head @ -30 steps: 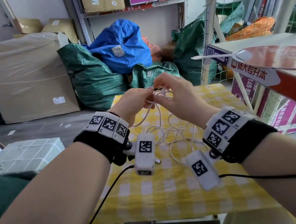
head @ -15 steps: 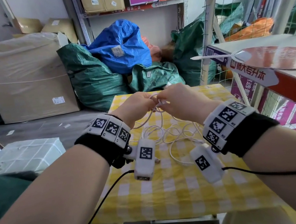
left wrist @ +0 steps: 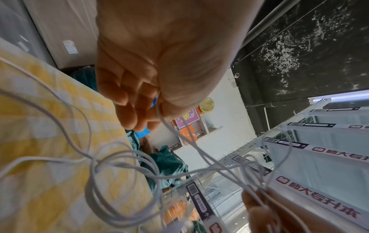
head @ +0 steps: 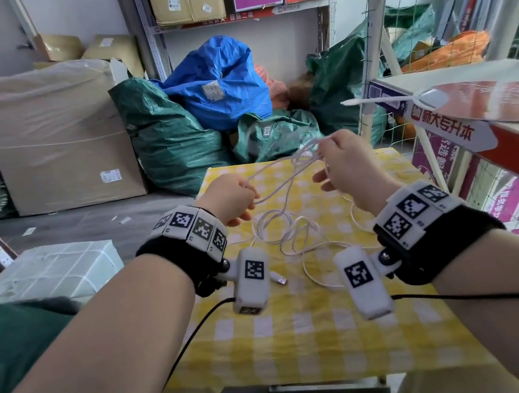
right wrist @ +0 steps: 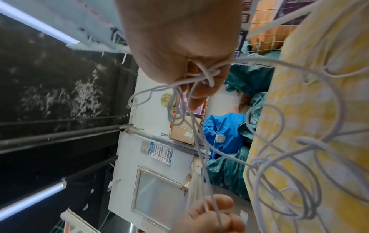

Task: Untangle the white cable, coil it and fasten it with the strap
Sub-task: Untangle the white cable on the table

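Observation:
The white cable (head: pixel 286 233) lies in tangled loops on the yellow checked tablecloth (head: pixel 307 335), and several strands rise from it to both hands. My left hand (head: pixel 245 198) is curled over the table's far left and pinches one strand (left wrist: pixel 159 115) between thumb and fingers. Higher and further right, my right hand (head: pixel 329 151) pinches a knotted bunch of loops (right wrist: pixel 207 77). Strands stretch slack between the two hands. One cable plug (head: pixel 280 279) rests on the cloth beside my left wrist. I see no strap.
A metal rack (head: pixel 374 52) with a red disc (head: pixel 508 99) on its shelf stands close on the right. Green sacks (head: pixel 170 135) and a blue sack (head: pixel 216 81) pile up behind the table. A big cardboard box (head: pixel 55 137) and a wrapped bundle (head: pixel 52 270) sit to the left.
The hands were together over the tangle and have pulled apart. The right hand rose to the right with its loops, and the left moved down and left, drawing strands out.

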Motion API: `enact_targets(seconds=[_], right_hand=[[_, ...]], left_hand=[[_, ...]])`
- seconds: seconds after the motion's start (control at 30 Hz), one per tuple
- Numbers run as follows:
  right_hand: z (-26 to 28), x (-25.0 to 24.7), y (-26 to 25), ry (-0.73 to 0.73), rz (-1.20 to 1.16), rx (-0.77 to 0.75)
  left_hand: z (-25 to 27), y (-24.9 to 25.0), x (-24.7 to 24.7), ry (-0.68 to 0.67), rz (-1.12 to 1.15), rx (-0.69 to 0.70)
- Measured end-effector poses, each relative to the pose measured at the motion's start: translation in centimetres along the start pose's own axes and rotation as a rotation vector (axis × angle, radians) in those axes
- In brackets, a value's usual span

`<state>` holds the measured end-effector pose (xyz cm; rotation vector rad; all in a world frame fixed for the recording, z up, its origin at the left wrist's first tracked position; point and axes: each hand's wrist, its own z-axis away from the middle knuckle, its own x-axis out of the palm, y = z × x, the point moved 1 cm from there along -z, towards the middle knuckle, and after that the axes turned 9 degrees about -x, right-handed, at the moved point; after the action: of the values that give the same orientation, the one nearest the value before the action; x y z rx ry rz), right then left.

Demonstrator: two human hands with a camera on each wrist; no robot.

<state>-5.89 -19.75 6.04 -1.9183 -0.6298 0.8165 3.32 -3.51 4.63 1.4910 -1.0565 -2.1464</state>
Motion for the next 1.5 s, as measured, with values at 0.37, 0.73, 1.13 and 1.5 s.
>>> enact_targets(seconds=[0.37,0.73,1.13,1.5], right_hand=[[0.5,-0.5,-1.2,-0.166,-0.398,0.146],[0.7,-0.4,-2.1,-0.392,-0.258,0.231],[0.4,-1.7,-1.2,-0.145,0.053,0.047],[0.4,-0.7,-2.2,-0.157,0.064,-0.117]], left_hand=[[-0.4,0.1,-0.2,0.072,0.090,0.212],[-0.3,2.5,0.6,0.101,0.222,0.362],[-3.0,-0.4,-2.6,0.239,0.201,-0.036],[-1.3,1.3,-3.2,0.607,0.209,0.135]])
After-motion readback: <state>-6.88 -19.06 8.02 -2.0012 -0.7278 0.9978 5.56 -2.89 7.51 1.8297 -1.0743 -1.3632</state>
